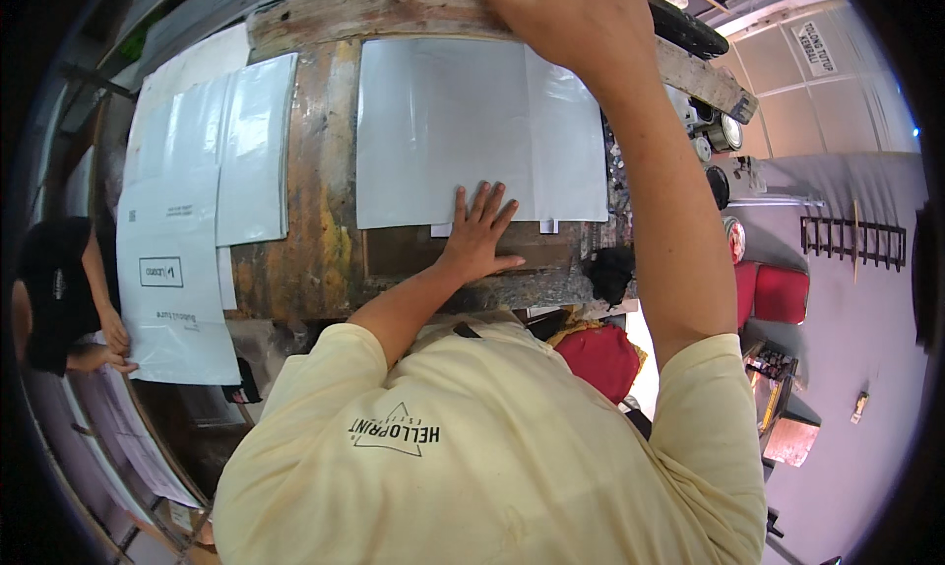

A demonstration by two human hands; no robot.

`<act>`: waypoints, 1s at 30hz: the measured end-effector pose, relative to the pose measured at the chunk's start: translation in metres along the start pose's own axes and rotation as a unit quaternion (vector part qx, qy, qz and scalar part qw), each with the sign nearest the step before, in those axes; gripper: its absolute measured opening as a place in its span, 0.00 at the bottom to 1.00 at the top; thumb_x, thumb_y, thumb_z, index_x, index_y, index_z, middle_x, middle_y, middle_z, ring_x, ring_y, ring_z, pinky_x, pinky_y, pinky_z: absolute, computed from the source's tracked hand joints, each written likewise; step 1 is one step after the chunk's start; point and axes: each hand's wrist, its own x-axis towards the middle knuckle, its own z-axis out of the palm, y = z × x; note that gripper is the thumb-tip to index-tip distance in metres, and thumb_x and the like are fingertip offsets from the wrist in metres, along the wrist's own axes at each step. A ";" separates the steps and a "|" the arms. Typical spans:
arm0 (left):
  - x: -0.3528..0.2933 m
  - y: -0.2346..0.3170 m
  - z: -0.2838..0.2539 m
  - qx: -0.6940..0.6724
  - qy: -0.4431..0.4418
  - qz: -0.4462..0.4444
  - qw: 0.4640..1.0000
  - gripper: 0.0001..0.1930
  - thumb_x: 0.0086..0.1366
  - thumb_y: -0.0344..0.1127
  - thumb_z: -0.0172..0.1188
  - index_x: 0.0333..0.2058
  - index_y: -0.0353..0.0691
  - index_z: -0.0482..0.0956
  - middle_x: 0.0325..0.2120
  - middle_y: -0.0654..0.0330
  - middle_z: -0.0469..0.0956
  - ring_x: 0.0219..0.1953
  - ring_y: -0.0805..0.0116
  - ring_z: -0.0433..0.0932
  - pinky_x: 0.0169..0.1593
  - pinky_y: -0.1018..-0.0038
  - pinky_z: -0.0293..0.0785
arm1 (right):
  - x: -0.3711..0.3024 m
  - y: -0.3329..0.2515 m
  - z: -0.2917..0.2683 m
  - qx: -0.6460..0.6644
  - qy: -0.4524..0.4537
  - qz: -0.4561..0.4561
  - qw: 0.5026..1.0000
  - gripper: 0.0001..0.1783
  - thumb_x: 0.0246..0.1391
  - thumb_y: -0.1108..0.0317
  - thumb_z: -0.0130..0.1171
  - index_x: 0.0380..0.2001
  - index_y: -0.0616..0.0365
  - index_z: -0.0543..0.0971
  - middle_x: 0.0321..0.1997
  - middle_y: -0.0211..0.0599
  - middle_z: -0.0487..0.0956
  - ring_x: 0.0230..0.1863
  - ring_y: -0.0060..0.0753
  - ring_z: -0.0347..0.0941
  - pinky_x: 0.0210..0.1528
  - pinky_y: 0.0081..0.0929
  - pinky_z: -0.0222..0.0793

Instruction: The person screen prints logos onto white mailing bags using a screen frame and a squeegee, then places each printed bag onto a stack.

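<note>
A blank white plastic sheet (472, 122), glossy and flat, lies on the stained wooden worktable in front of me. My left hand (477, 232) rests across its near edge with the fingers spread on the sheet. Two small white tabs stick out from under that edge, on either side of my hand. My right hand (581, 24) is stretched far forward past the sheet's far right corner, by a worn wooden bar (384, 19). Its thumb points left, but the other fingers are cut off by the picture's top edge, so whether it holds anything is hidden.
At the left, a person in black (61, 280) grips the corner of a printed white plastic sheet (177, 270), beside stacked blank sheets (258, 152). A black cloth (610, 273) sits at the table's near right corner. Cans (726, 132) and a red chair (783, 293) stand to the right.
</note>
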 end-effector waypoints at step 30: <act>-0.121 -0.079 -0.092 -0.720 0.156 -0.563 0.375 0.75 0.54 0.92 0.35 0.71 0.20 0.26 0.68 0.23 0.47 0.69 0.30 0.59 0.66 0.49 0.66 | -0.127 0.102 0.311 0.039 -0.138 -0.048 0.989 0.29 0.45 0.59 0.74 0.52 0.52 0.79 0.44 0.37 0.76 0.47 0.47 0.72 0.47 0.45 0.73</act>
